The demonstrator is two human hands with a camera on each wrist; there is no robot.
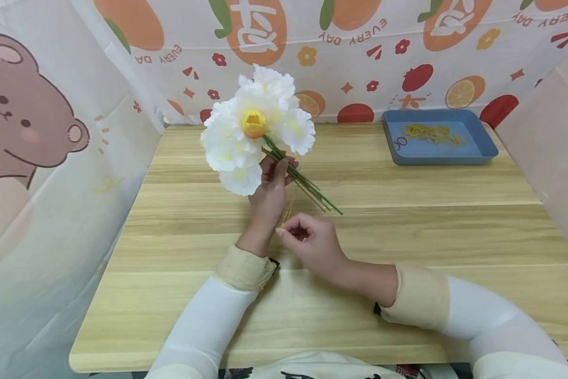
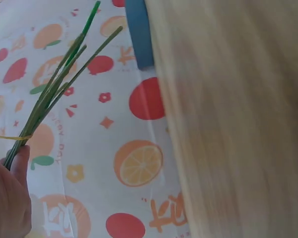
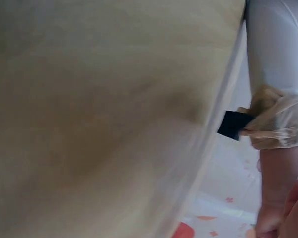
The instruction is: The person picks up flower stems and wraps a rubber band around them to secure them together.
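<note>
My left hand [image 1: 270, 192] grips a bunch of artificial flowers by their green stems [image 1: 307, 184]. The white ruffled blooms [image 1: 222, 139] and one small yellow-orange bloom [image 1: 253, 123] fan out above it, and the stem ends point down to the right. A yellow rubber band [image 2: 10, 137] loops round the stems just beyond the fingers in the left wrist view. From there the band stretches toward my right hand [image 1: 316, 241], which pinches its other end between thumb and forefinger. The right wrist view shows only a little of both hands at its lower right corner.
A blue tray [image 1: 445, 160] at the back right of the wooden table [image 1: 454, 221] holds a pile of yellow rubber bands [image 1: 432, 134] and a few red ones at its left side. A printed curtain [image 1: 350, 63] stands behind the table.
</note>
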